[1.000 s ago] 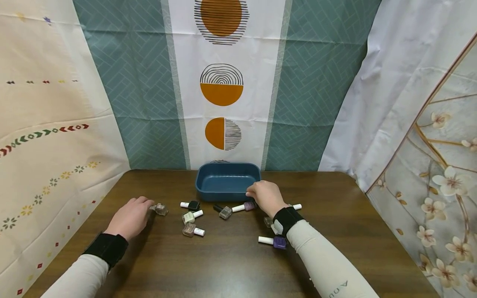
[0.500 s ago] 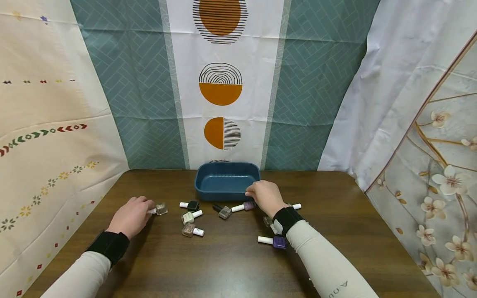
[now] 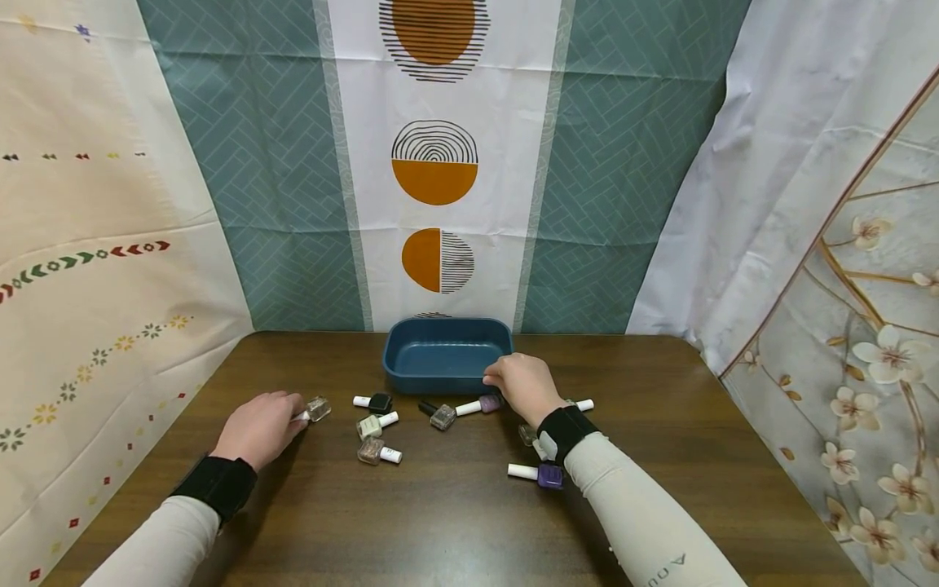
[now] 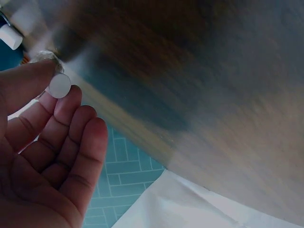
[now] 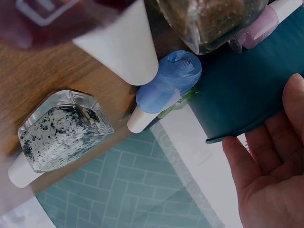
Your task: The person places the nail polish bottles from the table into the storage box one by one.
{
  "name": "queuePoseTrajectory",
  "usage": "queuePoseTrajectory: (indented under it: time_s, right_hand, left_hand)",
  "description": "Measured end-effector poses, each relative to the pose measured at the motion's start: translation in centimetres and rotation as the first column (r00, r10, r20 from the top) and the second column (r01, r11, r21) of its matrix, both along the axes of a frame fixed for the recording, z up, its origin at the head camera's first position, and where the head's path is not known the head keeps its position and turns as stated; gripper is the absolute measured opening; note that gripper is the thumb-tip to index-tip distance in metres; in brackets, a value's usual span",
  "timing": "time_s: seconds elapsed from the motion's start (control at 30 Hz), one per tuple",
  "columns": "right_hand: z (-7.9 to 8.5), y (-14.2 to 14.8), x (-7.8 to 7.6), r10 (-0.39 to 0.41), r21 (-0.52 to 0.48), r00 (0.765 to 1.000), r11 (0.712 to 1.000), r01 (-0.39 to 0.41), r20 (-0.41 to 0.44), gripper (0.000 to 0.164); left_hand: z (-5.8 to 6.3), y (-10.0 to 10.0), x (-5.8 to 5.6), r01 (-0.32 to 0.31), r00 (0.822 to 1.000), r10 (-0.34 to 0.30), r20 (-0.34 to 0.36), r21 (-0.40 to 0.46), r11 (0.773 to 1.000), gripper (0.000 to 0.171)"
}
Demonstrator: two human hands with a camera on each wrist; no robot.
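Observation:
My left hand (image 3: 258, 430) pinches a clear glittery nail polish bottle (image 3: 319, 408) by its white cap (image 4: 60, 85), between thumb and fingertips. The bottle is tilted, its glass end pointing away to the right; whether it touches the table I cannot tell. At the front right corner of a blue bin (image 3: 438, 385), my right hand (image 3: 522, 389) holds the rim, thumb on the outer wall. Beside that hand lie a purple bottle (image 3: 489, 403) and a blue bottle (image 5: 173, 78). A black-speckled bottle (image 5: 66, 130) shows in the right wrist view.
Left of centre lie a black bottle (image 3: 380, 403), a pale green bottle (image 3: 369, 427) and a brown glitter bottle (image 3: 371, 450). A grey glitter bottle (image 3: 443, 417) sits before the bin, a dark purple bottle (image 3: 550, 476) near my right sleeve. Curtains hang behind the table (image 3: 440, 522).
My left hand has shifted slightly right and turned the pinched bottle, so its glass end points farther up and more of the white cap shows. The right hand stays at the bin.

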State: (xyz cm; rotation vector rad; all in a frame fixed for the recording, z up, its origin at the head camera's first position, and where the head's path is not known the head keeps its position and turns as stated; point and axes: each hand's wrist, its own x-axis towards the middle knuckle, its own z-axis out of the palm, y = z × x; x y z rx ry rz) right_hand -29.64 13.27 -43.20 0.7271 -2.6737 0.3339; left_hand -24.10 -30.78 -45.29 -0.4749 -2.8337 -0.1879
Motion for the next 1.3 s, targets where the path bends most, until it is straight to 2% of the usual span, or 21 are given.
queuePoseTrajectory:
  time_s: [0.07,0.2,0.33,0.57,0.93,1.3]
  right_hand:
    - [0.0,0.1,0.0,0.001,-0.002,1.000,1.000,-0.001,-0.002,0.010]
    - [0.0,0.2,0.1,0.007,-0.008,1.000,1.000,-0.008,-0.014,0.008]
    - [0.0,0.3,0.0,0.005,-0.006,1.000,1.000,-0.005,-0.012,0.008]
    - [0.1,0.5,-0.1,-0.001,0.000,1.000,1.000,0.001,-0.011,0.008]
    - [0.2,0.6,-0.3,0.006,-0.012,0.999,1.000,-0.007,-0.036,0.009]
    - [0.0,0.2,-0.1,0.016,-0.019,0.999,1.000,-0.017,-0.028,0.005]
  left_hand:
    - [-0.7,-0.4,-0.4,0.009,0.999,-0.009,-0.034,0.002,1.000,0.018]
    - [-0.7,-0.1,-0.1,-0.009,0.999,0.009,-0.051,0.012,1.000,0.016]
    - [0.6,1.3,0.7,-0.047,0.998,0.048,-0.044,0.030,0.998,0.015]
    - [1.8,3.1,0.7,-0.058,0.994,0.061,-0.087,0.035,0.998,0.016]
    - [4.0,6.4,0.3,-0.006,0.988,0.013,-0.153,0.047,0.999,0.016]
    - [5.1,9.1,-0.2,0.040,0.984,-0.029,-0.177,0.055,0.998,0.015]
